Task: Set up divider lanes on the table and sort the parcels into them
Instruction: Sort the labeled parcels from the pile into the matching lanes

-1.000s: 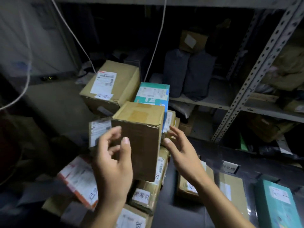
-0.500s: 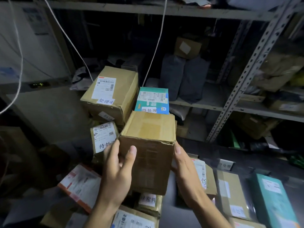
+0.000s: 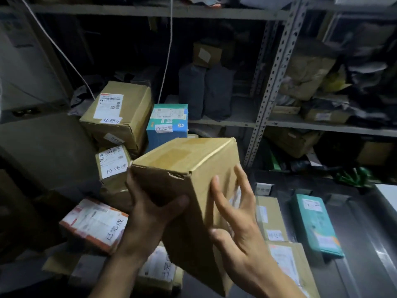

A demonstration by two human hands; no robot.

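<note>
Above the parcel pile, left hand [image 3: 150, 214] grips the tilted box [image 3: 189, 168]; right hand [image 3: 234, 220] lies spread against it.

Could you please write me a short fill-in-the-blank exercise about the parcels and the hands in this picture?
1. The plain cardboard box is held up by ____ hands.
2. The left hand grips the box's dark end face with its ____ laid across it.
3. The flat parcel lying alone on the dark table at the right is ____ in colour.
4. The right hand lies against the box with its fingers ____.

Missing words: two; thumb; teal; spread
</note>
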